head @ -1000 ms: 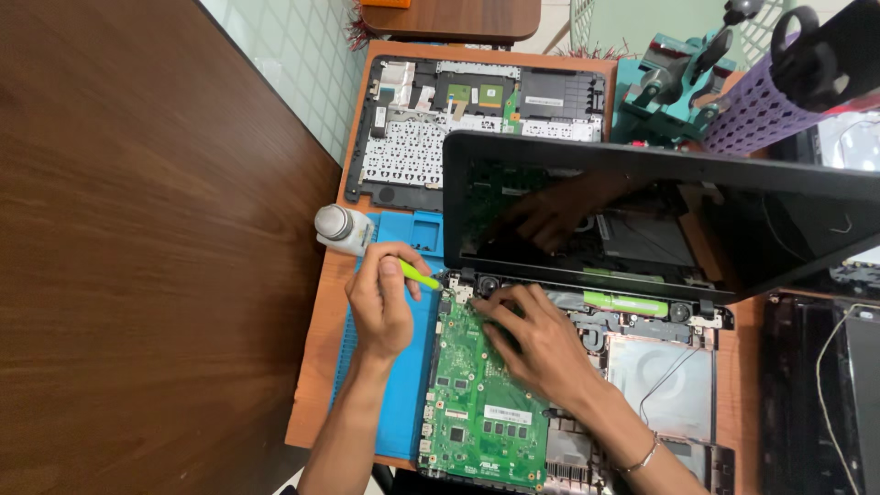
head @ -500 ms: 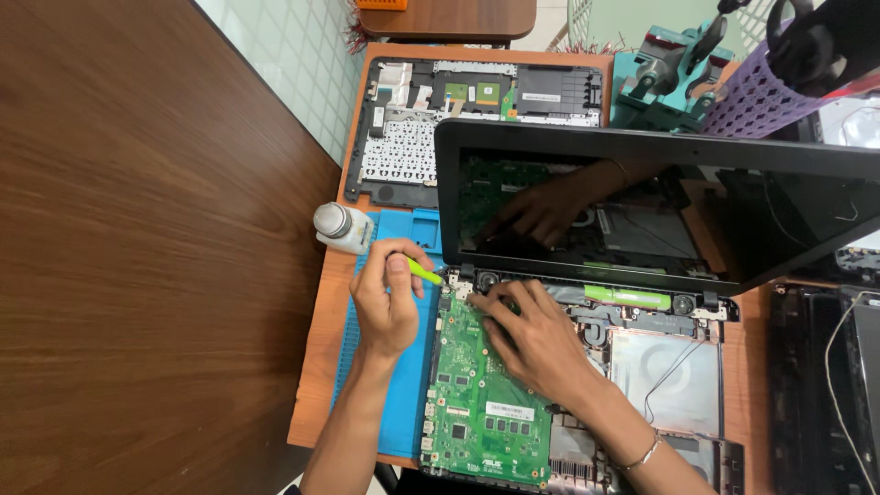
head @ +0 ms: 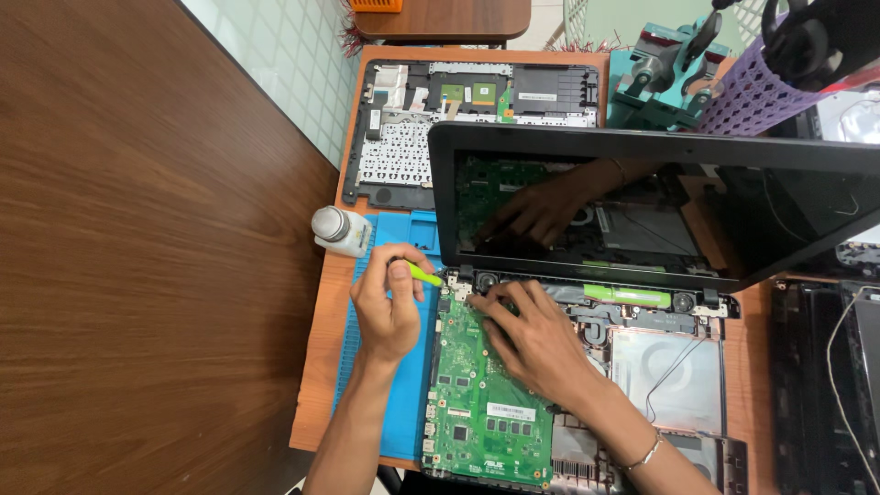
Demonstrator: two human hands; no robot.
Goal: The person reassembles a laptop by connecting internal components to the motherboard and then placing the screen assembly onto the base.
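A small white bottle (head: 340, 230) with a grey cap lies just left of the green circuit board (head: 483, 394), at the upper corner of the blue work mat (head: 405, 385). The mat spreads along the board's left edge over the orange table (head: 323, 367).

The left hand (head: 389, 307) rests on the mat just left of the board's upper corner, clenched around a yellow-green tool (head: 423, 273). The tool's tip points right, reaching the board's upper left corner near the screen hinge.

The board itself sits in the opened laptop base (head: 660, 376), filling its left part. The right hand (head: 536, 335) lies flat on the board's upper right area, fingers spread and grasping nothing; the fingertips press down near the board's top edge. A thin bracelet (head: 642, 454) circles that wrist.

Above the board, the dark laptop screen (head: 660, 206) stands open and mirrors the hands. Farther above the board lies a detached keyboard cover (head: 467, 128), underside up. Right of the board, a silver metal plate (head: 665, 367) fills the base, crossed by thin black wires. A teal stand (head: 660, 87) and a purple perforated basket (head: 747, 92) sit beyond the screen, up and right of the board.
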